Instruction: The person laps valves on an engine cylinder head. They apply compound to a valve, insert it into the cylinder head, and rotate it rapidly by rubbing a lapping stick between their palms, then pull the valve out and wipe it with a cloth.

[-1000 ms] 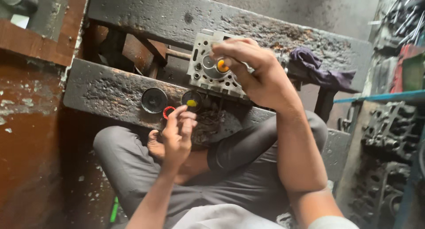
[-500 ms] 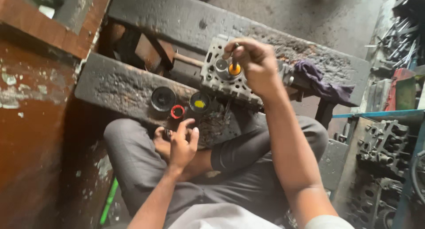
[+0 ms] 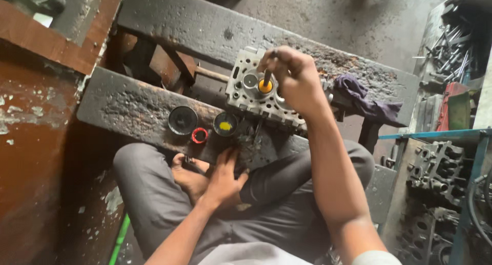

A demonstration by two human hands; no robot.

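A grey metal cylinder head [image 3: 251,98] lies across two blackened beams. My right hand [image 3: 292,78] grips a short dark tool whose yellow-orange tip [image 3: 265,85] sits in one round seat of the head. My left hand [image 3: 223,180] rests low on my foot and crossed leg, fingers loosely spread, and I cannot make out anything in it. On the near beam [image 3: 128,111] stand a black round tin [image 3: 182,120], a small red cap [image 3: 199,136] and an open tin of yellow paste [image 3: 225,124].
A purple rag [image 3: 366,101] lies on the far beam to the right. A rusty brown bench [image 3: 36,106] fills the left side. More cylinder heads [image 3: 435,167] and loose metal parts [image 3: 446,49] are stacked at the right by a blue frame.
My left hand has dropped from the tins down to my foot. My right hand stays on the tool in the head. The view has shifted slightly.
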